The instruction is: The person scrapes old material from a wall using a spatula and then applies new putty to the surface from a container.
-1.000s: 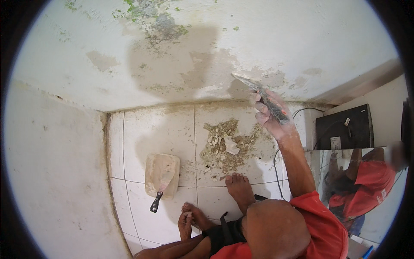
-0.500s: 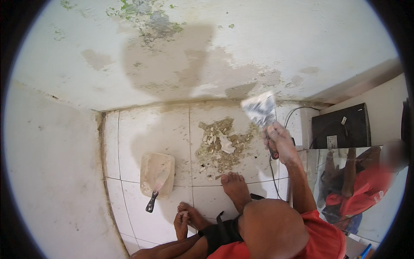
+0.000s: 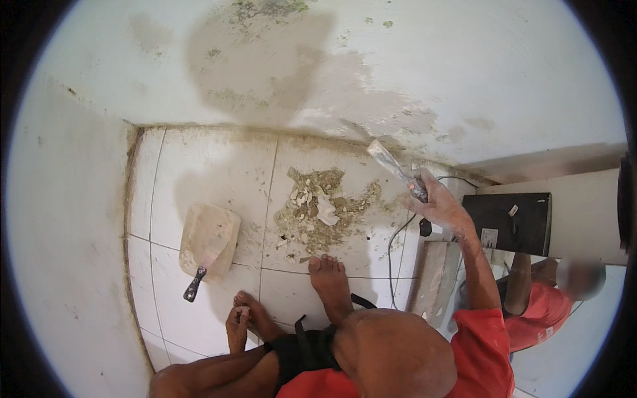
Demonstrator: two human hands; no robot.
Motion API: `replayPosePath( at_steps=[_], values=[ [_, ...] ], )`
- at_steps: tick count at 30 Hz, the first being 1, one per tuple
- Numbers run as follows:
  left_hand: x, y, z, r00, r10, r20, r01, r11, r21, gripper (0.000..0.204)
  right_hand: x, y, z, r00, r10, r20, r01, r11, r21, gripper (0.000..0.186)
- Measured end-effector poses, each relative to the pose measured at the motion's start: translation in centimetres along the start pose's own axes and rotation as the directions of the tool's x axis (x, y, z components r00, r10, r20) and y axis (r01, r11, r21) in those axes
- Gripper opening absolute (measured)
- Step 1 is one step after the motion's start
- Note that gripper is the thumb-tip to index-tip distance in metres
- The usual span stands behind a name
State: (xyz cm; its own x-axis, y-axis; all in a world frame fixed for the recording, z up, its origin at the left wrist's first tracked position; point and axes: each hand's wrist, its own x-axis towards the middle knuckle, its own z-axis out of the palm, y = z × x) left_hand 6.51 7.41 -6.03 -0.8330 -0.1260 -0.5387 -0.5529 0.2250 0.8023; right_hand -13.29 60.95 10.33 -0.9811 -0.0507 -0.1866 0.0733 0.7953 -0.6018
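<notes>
right hand (image 3: 439,202) at 3 o'clock of view, fingers clamped round handle of scraper (image 3: 391,163); blade runs out from the hand toward 10 o'clock, seen nearly side-on, tip close to foot of wall (image 3: 424,73), cannot tell if touching. left hand (image 3: 237,326) at 7 o'clock, low, beside toes of the bare foot (image 3: 260,322) there; fingers bunched together, fingertips whitish, cannot tell if anything is gripped. wall fills the 12 o'clock side, pale paint with a rough greyish-brown patch (image 3: 345,79) where the coat is gone. near mid view on white tile floor (image 3: 215,156): heap of crumbled debris (image 3: 312,225), a larger white flake (image 3: 326,209) lying on it. second bare foot (image 3: 330,282) at 6 o'clock of the heap, toes just beside it. between 8 and 9 o'clock of view: pale tub (image 3: 231,232), second scraper (image 3: 195,284) lying in it, blade inside, black handle over the rim toward 7 o'clock. thin dark cable (image 3: 391,255) below the right hand, toward 7 o'clock. black flat panel (image 3: 524,225) at 3 o'clock, mirror (image 3: 590,335) at 4 o'clock, reflecting red clothing.
</notes>
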Motion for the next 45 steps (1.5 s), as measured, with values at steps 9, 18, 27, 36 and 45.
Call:
replayPosePath(
  at_steps=[9,18,27,36,45],
  values=[
    [-0.2,1.0,0.0,0.995,-0.081,0.059,0.083,0.996,-0.039,0.022,2.7,1.6,-4.5,0.988,-0.128,-0.088,0.089,0.931,-0.353,0.032],
    [-0.4,1.6,0.1,0.998,-0.054,0.012,0.054,0.998,-0.013,0.021,4.0,4.4,-5.5,0.882,-0.364,-0.300,0.030,0.678,-0.734,0.027],
    [-0.2,1.4,0.1,0.998,-0.050,0.036,0.051,0.998,-0.044,0.025,1.7,6.5,-9.8,0.857,-0.176,-0.484,-0.260,0.663,-0.702,0.033],
    [-0.2,0.6,-0.4,0.997,-0.065,0.034,0.067,0.995,-0.069,0.024,-3.9,7.0,-15.0,0.799,0.000,-0.601,-0.440,0.681,-0.585,0.037],
    [-0.1,1.6,-0.1,0.997,-0.065,0.028,0.064,0.997,0.039,0.023,-6.6,3.8,-3.0,0.837,-0.138,-0.530,-0.150,0.873,-0.465,0.021]
  ],
)
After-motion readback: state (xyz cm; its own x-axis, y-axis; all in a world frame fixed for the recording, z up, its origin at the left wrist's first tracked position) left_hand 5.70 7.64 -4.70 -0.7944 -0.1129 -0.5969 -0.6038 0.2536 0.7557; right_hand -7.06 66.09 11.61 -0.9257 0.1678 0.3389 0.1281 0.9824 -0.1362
